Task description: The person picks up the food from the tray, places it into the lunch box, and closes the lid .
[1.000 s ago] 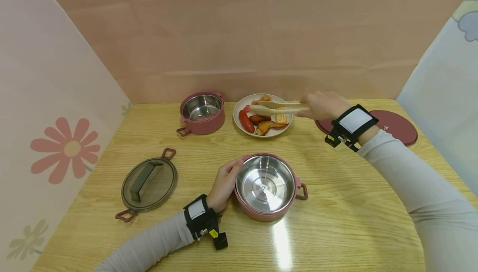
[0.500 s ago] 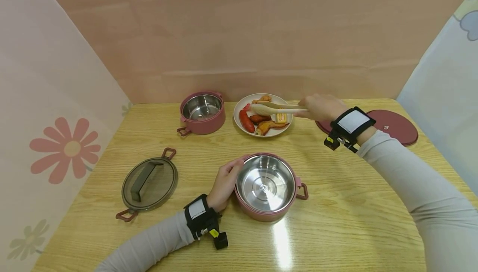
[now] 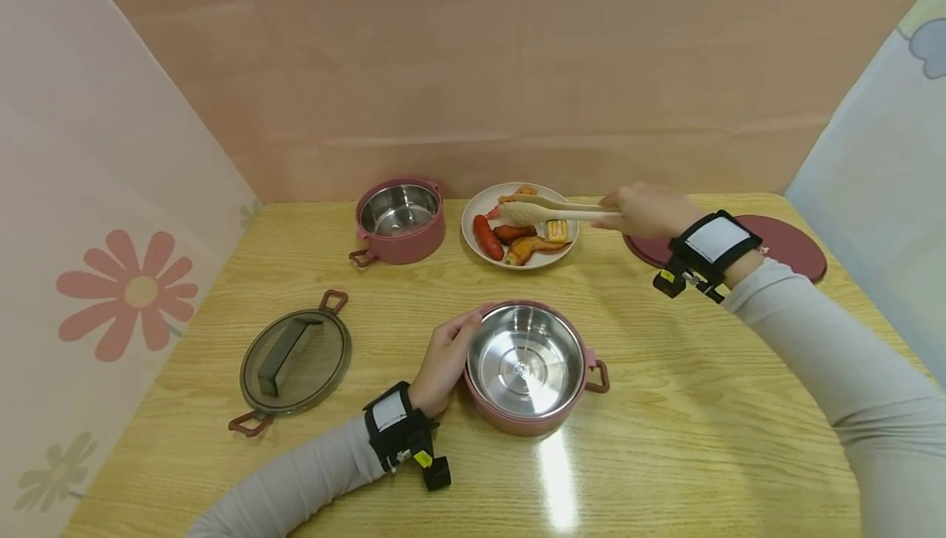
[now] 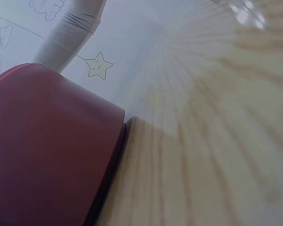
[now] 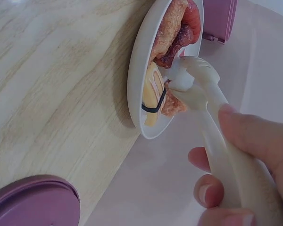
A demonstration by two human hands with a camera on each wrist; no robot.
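Note:
My left hand (image 3: 448, 349) rests against the left wall of a pink bowl (image 3: 526, 367) with a steel inside, fingers curled round its rim. The left wrist view shows only that pink wall (image 4: 47, 150) and the table. My right hand (image 3: 641, 209) grips beige tongs (image 3: 563, 210) over a white plate (image 3: 473, 244). On the plate lie a red sausage (image 3: 484, 236), a chicken wing (image 3: 529, 250) and a yellow egg roll (image 3: 556, 231). In the right wrist view the tongs (image 5: 203, 101) pinch a fried piece (image 5: 177, 106) above the plate (image 5: 136, 80).
A second pink bowl (image 3: 399, 221) stands left of the plate. A brown lid with a handle (image 3: 296, 355) lies at front left, and a dark red round lid (image 3: 783, 244) at right, under my right wrist. Fabric walls close in the wooden table (image 3: 702, 423).
The tongs have closed, and my right hand has drawn them slightly to the right. My left hand and the near bowl have stayed put.

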